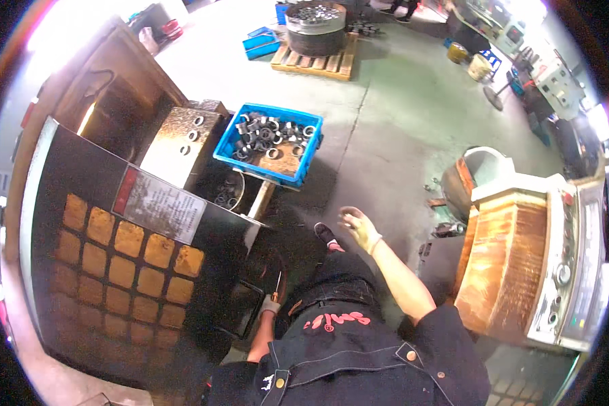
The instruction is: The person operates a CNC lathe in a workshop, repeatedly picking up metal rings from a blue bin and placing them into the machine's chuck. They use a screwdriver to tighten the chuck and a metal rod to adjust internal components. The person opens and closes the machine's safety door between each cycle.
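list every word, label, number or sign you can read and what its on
Apron: red lettering on the front, not copied out.
Small white marks lower left of it: too small to read.
Red-and-pale placard: print too small to read.
Control panel at right: any markings too blurred.

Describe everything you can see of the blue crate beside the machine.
The blue crate is rectangular, open and seemingly plastic, with a raised rim. Dark and silvery parts, some rings, lie jumbled inside, leaving some brown base bare. It stands upright beside the machine, underside hidden. Neither the left hand nor the right hand touches it.
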Available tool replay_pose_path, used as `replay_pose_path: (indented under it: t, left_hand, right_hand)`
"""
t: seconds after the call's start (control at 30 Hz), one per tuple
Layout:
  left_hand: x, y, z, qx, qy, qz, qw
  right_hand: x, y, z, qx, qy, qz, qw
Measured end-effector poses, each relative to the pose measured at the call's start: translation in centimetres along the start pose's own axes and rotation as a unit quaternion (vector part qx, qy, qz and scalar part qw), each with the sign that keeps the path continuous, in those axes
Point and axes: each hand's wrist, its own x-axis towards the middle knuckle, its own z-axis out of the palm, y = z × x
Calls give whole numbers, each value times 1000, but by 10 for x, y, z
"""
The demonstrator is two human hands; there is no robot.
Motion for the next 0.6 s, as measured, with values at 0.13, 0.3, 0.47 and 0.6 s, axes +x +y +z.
replay_pose_path:
  t: [0.13,0.3,0.47,0.6]
  left_hand:
    - [6,-14,22,72,30,-47,996]
    - [-14,-15,28,45,25,-120,991]
    - [-35,-12,20,30,21,-156,987]
    - [-40,-3,14,40,18,-162,986]
  right_hand:
    - [81,0,76,-84,-65,78,991]
    - [155,7,156,-235,-178,173,940]
    - [233,48,218,-217,-217,178,935]
    - [265,59,237,-52,-170,260,949]
